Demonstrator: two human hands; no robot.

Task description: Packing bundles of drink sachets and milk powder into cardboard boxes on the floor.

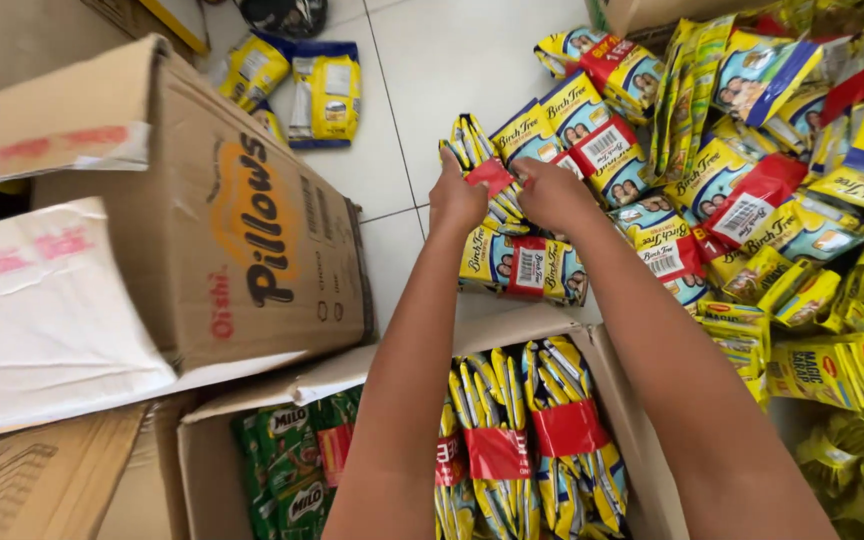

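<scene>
Both my hands reach forward over an open cardboard box (252, 400). My left hand (455, 200) and my right hand (550, 195) together grip a bundle of yellow and blue sachets with a red band (480, 160), held upright above the white floor. Under it lies another flat bundle of the same sachets (522, 268). Inside the box stand banded sachet bundles (532, 430) and, to their left, green sachet packs (297, 460).
A large heap of similar yellow, blue and red packets (772, 170) covers the floor on the right. A big brown carton (232, 220) lies on its side at left. More yellow and blue packs (302, 90) lie at the top.
</scene>
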